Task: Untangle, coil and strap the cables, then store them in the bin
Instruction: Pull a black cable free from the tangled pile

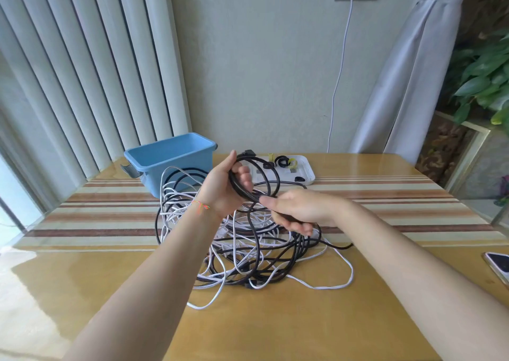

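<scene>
Two hands are at work over the table: the left hand and the right hand. One blue bin stands near the far left corner. One white tray sits along the far edge, holding several small straps, too small to count surely. One tangled heap of cables lies mid-table, black and white strands mixed, their number untellable. One phone rests at the right edge.
</scene>
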The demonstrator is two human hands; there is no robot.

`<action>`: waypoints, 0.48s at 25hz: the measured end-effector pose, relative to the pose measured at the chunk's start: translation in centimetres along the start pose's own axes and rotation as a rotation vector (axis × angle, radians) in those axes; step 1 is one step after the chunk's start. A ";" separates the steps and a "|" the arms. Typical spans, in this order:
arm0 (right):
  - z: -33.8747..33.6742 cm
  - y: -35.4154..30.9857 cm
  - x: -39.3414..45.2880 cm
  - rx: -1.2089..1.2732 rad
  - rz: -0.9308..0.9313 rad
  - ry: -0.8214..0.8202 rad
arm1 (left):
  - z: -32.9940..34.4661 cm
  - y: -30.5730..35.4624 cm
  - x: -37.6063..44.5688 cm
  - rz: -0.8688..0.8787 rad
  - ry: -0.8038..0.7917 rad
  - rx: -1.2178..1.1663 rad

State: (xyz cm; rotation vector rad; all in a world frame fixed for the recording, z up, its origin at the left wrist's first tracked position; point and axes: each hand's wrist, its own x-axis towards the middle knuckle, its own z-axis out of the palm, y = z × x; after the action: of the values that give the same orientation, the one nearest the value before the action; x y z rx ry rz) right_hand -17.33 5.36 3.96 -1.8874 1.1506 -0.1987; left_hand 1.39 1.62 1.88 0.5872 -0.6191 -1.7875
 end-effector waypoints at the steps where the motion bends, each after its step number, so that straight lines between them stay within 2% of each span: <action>1: -0.8 1.1 -0.4 -0.014 0.018 -0.080 | -0.4 0.6 -0.2 -0.012 -0.057 -0.045; 3: -2.5 2.8 -0.9 -0.109 0.049 -0.113 | -1.1 1.6 -0.5 -0.056 -0.166 -0.044; 7: -4.5 4.4 0.1 -0.592 0.215 0.082 | -1.6 2.3 -0.8 -0.294 -0.379 0.292; 10: -4.8 3.7 0.8 -1.108 0.183 0.288 | -0.9 2.5 -1.1 -0.479 -0.350 0.691; 12: -5.2 2.4 0.5 -1.279 0.189 0.337 | 0.0 2.7 -1.2 -0.557 -0.267 1.018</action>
State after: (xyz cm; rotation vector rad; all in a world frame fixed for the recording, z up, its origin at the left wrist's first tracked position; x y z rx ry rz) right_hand -21.33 1.44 5.06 -2.8536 1.9340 0.4672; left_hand 3.65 2.10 3.75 1.3028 -1.7172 -1.9884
